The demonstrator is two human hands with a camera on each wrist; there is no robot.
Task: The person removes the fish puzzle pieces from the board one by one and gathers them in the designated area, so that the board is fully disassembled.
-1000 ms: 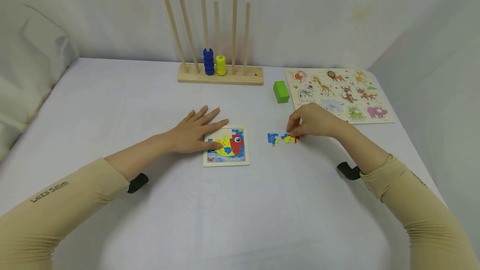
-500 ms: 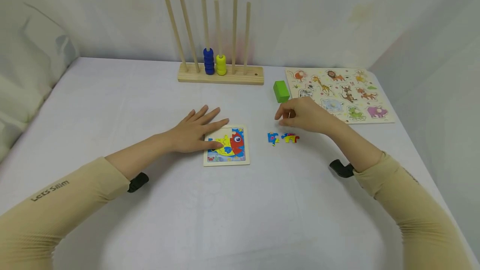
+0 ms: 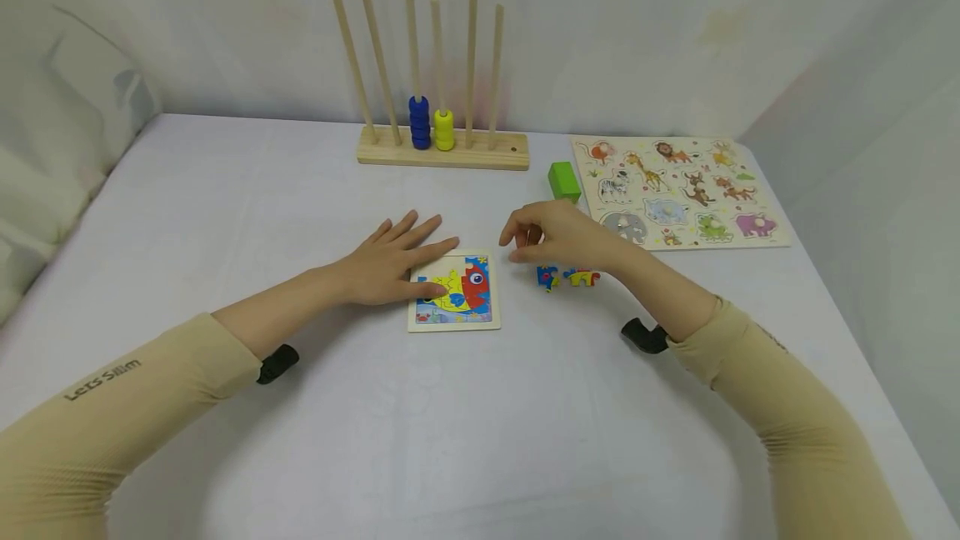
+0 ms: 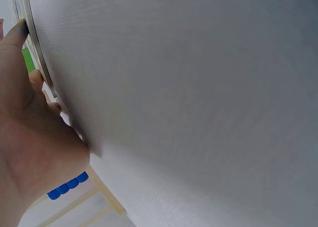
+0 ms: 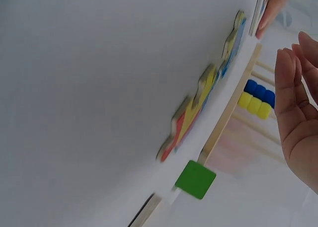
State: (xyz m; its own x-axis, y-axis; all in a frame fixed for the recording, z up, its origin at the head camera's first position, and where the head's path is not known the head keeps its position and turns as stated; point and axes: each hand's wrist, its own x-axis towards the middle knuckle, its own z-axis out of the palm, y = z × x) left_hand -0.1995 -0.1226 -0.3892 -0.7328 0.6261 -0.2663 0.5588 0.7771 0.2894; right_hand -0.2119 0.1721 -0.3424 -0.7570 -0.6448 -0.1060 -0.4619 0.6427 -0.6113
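Hovering right hand (image 3: 558,236), grip empty with fingers loosely apart, shifted leftward off loose pieces (image 3: 567,277), now lying just beneath it on tabletop (image 3: 225,190). Left hand (image 3: 390,261) flat, grip spread, pressing fish puzzle board (image 3: 454,323). Pieces unplaced.
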